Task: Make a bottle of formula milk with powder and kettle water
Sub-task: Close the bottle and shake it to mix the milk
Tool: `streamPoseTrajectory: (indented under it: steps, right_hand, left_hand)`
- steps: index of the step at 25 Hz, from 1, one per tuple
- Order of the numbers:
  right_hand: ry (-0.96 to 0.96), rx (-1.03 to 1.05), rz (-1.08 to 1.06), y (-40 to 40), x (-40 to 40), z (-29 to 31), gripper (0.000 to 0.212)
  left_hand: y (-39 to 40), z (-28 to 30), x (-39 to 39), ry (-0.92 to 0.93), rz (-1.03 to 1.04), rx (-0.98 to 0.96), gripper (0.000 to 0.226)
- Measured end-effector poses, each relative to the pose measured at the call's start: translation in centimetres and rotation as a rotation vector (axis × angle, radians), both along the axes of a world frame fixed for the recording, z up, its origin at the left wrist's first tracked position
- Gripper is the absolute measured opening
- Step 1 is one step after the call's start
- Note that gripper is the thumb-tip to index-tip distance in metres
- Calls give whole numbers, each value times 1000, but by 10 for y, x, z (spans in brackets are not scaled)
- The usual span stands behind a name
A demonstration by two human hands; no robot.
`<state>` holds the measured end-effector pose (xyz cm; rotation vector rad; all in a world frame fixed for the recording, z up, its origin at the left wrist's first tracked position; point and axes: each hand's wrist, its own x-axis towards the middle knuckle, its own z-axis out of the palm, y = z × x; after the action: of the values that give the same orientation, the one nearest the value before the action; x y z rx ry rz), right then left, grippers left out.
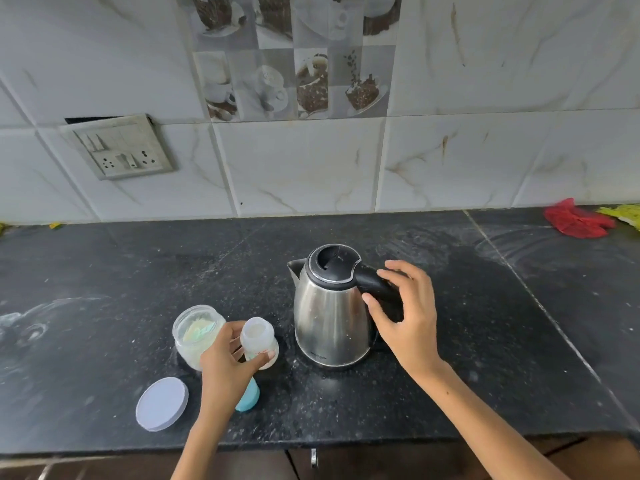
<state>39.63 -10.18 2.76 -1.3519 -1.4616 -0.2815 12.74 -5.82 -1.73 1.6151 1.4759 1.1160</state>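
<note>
Bottle (pixel 259 342), uncapped, stands upright gripped by the left hand (pixel 228 363); the right hand (pixel 403 313), fingers spread, reaches around the kettle (pixel 330 306) handle (pixel 377 282). Close fully round the handle before lifting, then pour slowly.

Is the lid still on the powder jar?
No: the powder jar stands open on the counter, and its round lid lies flat in front of it.

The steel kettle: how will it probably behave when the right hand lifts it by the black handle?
The kettle looks rigid, polished steel, so it should not flex. If it holds water, which its closed lid hides, it may feel heavy and swing spout-down from the side handle. The right hand is open around that handle and needs a full grip first.
</note>
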Motion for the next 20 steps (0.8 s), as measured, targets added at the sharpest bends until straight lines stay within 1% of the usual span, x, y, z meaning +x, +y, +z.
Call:
streamPoseTrajectory:
  steps: [2, 3, 5, 6, 8, 9, 12, 14, 15, 17, 20]
  right_hand:
    - [-104, 98, 68, -9, -24, 5, 21]
    - [-133, 95, 137, -12, -40, 3, 17]
    - [-176, -19, 304, -12, -72, -12, 10]
    - [-214, -109, 365, -11, -86, -25, 11]
    - [-302, -292, 434, -4, -109, -56, 23]
    - [-313, -369, 456, 0, -119, -70, 30]
    - [-222, -578, 460, 5, -143, -97, 52]
    - [-149, -731, 431, 8, -157, -106, 68]
    - [-130, -798, 412, 10, -162, -109, 72]
    - [-111, -863, 385, 13, -169, -113, 70]
    - [-39, -842, 376, 11, -165, -118, 58]
  left_hand:
    - [-6, 9, -7, -11, 3, 8, 53]
    - [-9, 14, -11, -14, 7, 11, 52]
    - [-12, 22, -20, -17, 20, 21, 52]
    - [-12, 24, -24, -15, 22, 25, 53]
    - [-11, 26, -34, 6, 20, 30, 54]
    - [-9, 25, -40, 19, 16, 29, 54]
    - [-3, 22, -51, 42, -7, 45, 55]
    - [0, 20, -53, 38, -25, 46, 55]
    - [0, 19, -53, 31, -36, 41, 55]
    - [0, 17, -53, 19, -52, 39, 55]
    - [-1, 13, -50, -19, -72, 29, 55]
